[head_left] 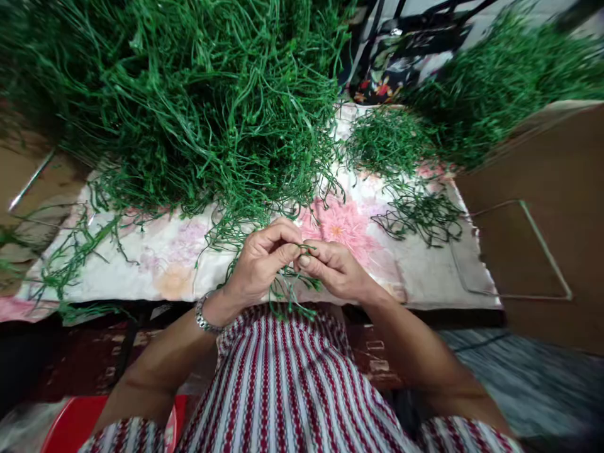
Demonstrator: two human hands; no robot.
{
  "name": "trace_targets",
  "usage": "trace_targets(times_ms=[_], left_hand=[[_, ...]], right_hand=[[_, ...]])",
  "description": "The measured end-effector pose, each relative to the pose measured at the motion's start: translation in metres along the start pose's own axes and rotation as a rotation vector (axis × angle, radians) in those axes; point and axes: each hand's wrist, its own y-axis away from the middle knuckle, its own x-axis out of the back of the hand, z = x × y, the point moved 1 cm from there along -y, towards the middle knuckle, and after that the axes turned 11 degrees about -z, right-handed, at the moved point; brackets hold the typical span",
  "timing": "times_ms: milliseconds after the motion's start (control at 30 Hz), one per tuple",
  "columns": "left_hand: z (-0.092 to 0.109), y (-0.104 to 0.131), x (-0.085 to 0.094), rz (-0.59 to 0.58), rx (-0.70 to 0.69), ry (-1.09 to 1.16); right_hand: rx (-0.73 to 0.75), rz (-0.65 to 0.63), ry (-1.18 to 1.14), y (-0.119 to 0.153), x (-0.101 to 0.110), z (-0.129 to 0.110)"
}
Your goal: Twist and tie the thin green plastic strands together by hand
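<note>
The left hand (pixel 264 259) and right hand (pixel 337 270) pinch a green strand (pixel 306 248) between thumbs and fingertips over the counter (pixel 434 277), probably for fine control. The large green heap (pixel 212 113) lies just beyond, seemingly for easy reach.

- Apparently a homely, makeshift workroom
- flowered cloth (pixel 429 277) spread as the work surface
- green stems (pixel 212 107) heaped on it
- brown cardboard (pixel 528 182) alongside
- red tub (pixel 70 425) below
</note>
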Motion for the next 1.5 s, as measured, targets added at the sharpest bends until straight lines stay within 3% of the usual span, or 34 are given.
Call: trace_targets(times_ms=[100,200,300,367,467,533,567,667,767,833,867,900,967,1133,1300,1500], left_hand=[[-0.008,0.001,-0.004,0.002,0.063,0.204],[0.0,-0.002,-0.004,0.032,0.106,0.398],[0.017,-0.006,0.002,0.137,0.014,0.468],[0.022,-0.008,0.008,0.177,-0.017,0.385],[0.014,-0.007,0.013,0.166,0.102,0.22],[0.007,-0.006,0.014,0.174,0.165,0.141],[0.004,-0.005,0.014,0.185,0.174,0.101],[0.002,-0.006,0.011,0.185,0.179,-0.016],[0.003,-0.009,0.005,0.152,0.162,-0.081],[0.002,-0.01,0.001,0.164,0.108,-0.117],[0.002,-0.011,0.0,0.175,0.081,-0.136],[0.001,-0.011,-0.001,0.182,0.066,-0.155],[0.0,-0.011,-0.002,0.179,0.068,-0.188],[0.014,-0.007,0.006,0.091,0.105,-0.376],[0.035,0.002,0.005,-0.031,0.12,-0.816],[0.031,0.005,0.002,-0.16,0.187,-0.955]], right_hand=[[0.055,0.012,-0.131,-0.002,-0.001,0.004],[0.063,0.042,-0.165,-0.001,-0.005,0.011],[0.071,0.11,-0.067,0.002,-0.006,0.013],[0.075,0.133,0.1,0.008,0.002,0.005],[0.019,0.271,0.564,0.027,0.043,-0.015],[-0.115,0.597,0.974,0.046,0.084,-0.026],[-0.251,0.692,1.165,0.055,0.103,-0.028],[-0.438,0.676,1.467,0.068,0.13,-0.029],[-0.222,0.574,1.249,0.053,0.1,-0.027],[-0.017,0.356,0.956,0.033,0.062,-0.024],[-0.016,0.22,0.875,0.023,0.043,-0.022],[0.02,0.162,0.839,0.013,0.028,-0.019],[0.035,0.165,0.849,0.0,0.01,-0.011],[0.137,0.245,0.933,-0.002,0.008,0.002],[0.215,0.279,0.905,0.002,0.007,0.0],[0.276,0.374,0.917,0.002,0.0,0.004]])
